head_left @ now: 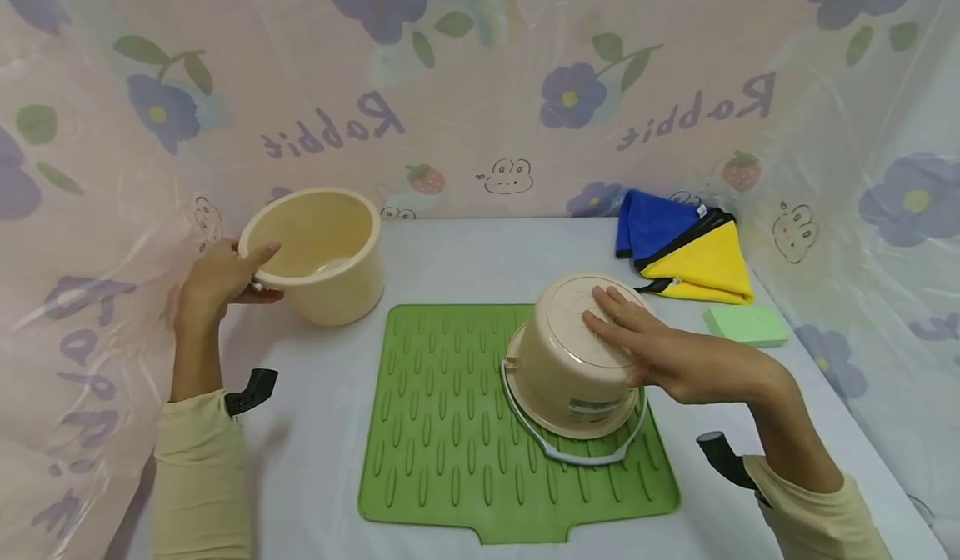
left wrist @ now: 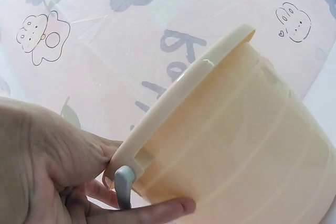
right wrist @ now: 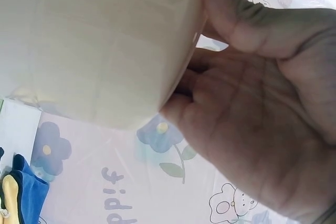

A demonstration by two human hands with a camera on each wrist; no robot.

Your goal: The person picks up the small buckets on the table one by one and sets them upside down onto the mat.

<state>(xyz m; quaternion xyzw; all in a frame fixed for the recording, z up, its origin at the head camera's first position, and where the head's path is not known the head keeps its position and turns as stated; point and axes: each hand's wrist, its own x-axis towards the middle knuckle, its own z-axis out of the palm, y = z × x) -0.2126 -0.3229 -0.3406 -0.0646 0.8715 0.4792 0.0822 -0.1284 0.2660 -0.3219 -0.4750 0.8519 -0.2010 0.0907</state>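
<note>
left hand (head_left: 219, 277): gripping the rim of a cream bucket (head_left: 337, 297)
cream bucket: mouth up, at the left of the white counter (head_left: 495, 260)
right hand (head_left: 667, 356): fingers extended, resting across the base of an upside-down bucket (head_left: 558, 364)
upside-down bucket: on the right half of a green mat (head_left: 435, 414), handle (head_left: 587, 460) curving round its front
back right: blue and yellow cloth (head_left: 701, 264), light green block (head_left: 746, 325) just in front

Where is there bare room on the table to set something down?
The table is bare behind the green mat, between the left bucket and folded cloth. The mat's left side is free too. Crowded: the mat's right side, under the overturned bucket, and around cloth and green block.
</note>
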